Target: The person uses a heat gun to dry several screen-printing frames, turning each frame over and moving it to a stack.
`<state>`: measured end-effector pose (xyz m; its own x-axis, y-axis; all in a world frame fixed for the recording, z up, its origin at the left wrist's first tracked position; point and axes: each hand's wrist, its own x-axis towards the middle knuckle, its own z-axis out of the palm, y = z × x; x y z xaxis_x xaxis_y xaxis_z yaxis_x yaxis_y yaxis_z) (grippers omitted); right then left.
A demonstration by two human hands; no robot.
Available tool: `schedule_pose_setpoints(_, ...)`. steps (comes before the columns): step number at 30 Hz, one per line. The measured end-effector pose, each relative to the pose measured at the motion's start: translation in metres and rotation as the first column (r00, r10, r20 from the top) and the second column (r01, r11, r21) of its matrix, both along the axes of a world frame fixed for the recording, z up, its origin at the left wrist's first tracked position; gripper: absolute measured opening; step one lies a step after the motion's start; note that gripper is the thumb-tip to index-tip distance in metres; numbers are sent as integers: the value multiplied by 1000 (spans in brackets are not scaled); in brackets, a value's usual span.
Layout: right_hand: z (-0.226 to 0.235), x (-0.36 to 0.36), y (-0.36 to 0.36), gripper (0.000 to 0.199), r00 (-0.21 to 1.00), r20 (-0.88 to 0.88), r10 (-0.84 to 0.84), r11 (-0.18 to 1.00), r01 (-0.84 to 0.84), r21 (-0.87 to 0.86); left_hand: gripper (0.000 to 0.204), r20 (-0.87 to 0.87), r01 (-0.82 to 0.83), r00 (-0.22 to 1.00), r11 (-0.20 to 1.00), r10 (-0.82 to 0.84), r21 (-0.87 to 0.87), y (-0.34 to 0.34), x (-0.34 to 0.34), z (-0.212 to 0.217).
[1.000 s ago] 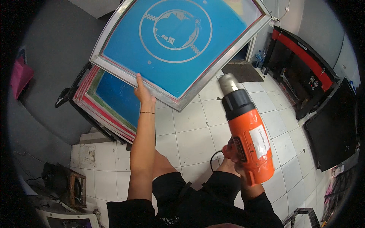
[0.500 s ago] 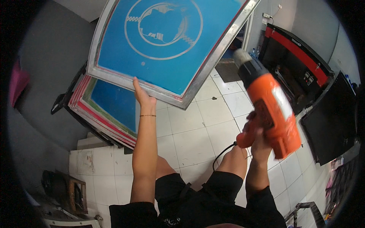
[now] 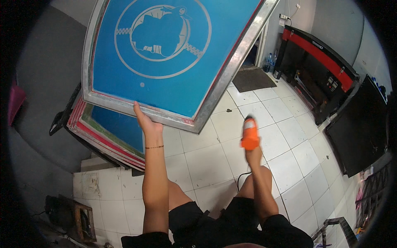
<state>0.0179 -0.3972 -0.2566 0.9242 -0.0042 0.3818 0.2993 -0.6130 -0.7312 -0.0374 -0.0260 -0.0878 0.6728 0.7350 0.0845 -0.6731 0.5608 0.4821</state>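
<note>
Left hand (image 3: 145,122) fingers curled around lower rim of blue screen frame (image 3: 165,62), held tilted above stacked frames (image 3: 108,134). Right hand (image 3: 253,153) fingers wrapped tight on orange heat gun (image 3: 249,133), over white tiled floor (image 3: 206,159).

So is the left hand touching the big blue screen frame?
Touching. The head view shows the left hand gripping the metal lower edge of the blue screen frame, fingers on it.

Even indoor light, sharp centre, fisheye-bent, dark rim.
</note>
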Motion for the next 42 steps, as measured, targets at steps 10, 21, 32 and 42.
schedule_pose_setpoints(10, -249, -34, 92, 48, 834, -550, -51, 788, -304, -535, 68, -88, 148, 985, 989, -150, -22, 13, 11, -2)
schedule_pose_setpoints(21, -249, -45, 103, 58, 637, -771, 10, 787, -480, -386, 69, -141, 85, 986, 996, -84, 3, 28, 5, -7)
schedule_pose_setpoints(32, 298, 45, 79, 44, 534, 845, -24, 986, -125, 107, 69, -106, 44, 993, 999, -46, -20, 19, -3, 6)
schedule_pose_setpoints(42, 408, 74, 87, 61, 452, 848, 277, 691, 519, -503, 68, -57, 126, 990, 989, -131, -71, -2, 4, 10)
